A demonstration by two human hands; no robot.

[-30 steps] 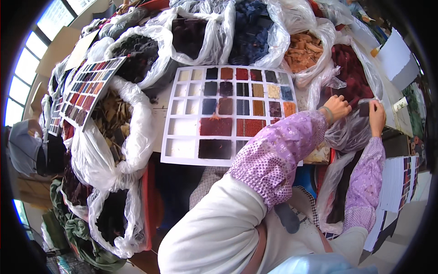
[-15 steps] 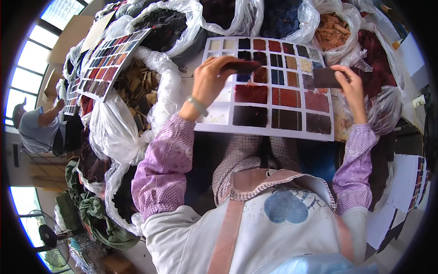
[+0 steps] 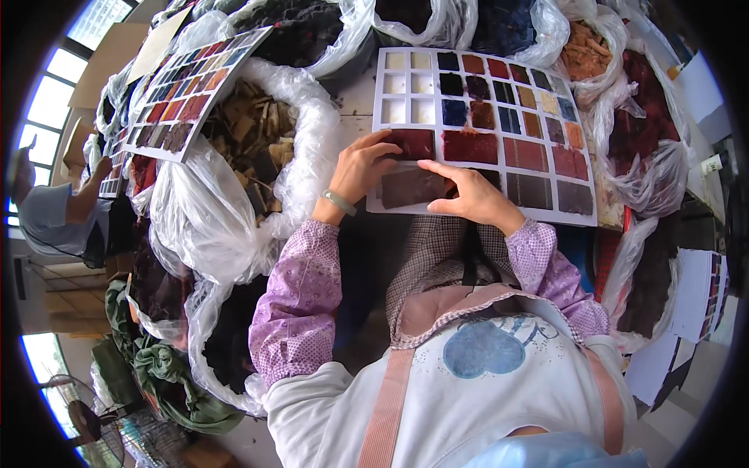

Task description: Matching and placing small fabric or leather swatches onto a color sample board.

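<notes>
A white sample card (image 3: 399, 117) with square and larger windows lies before me, most windows filled with coloured fabric swatches. My left hand (image 3: 360, 173), with a pale bangle on the wrist, has its bent fingers at the left edge of a dark red swatch (image 3: 413, 143) over a large left window. Just below, a dark brown swatch (image 3: 406, 188) covers the lower-left corner window. My right hand (image 3: 474, 195) reaches across the card's lower edge, index finger and thumb apart against the brown swatch's right side; its other fingers are partly hidden. Several small upper-left windows show white.
Plastic bags of cut scraps ring the card: brown pieces (image 3: 253, 136) at left, orange ones (image 3: 585, 53) and dark red ones (image 3: 640, 109) at right. Another filled card (image 3: 191, 97) leans at the left. A person (image 3: 58, 210) works beyond it; a fan (image 3: 82, 417) stands lower left.
The dark red swatch from my left hand and the brown one from my right now rest on the card's lower-left windows. My right hand has moved left, closer to my left hand.
</notes>
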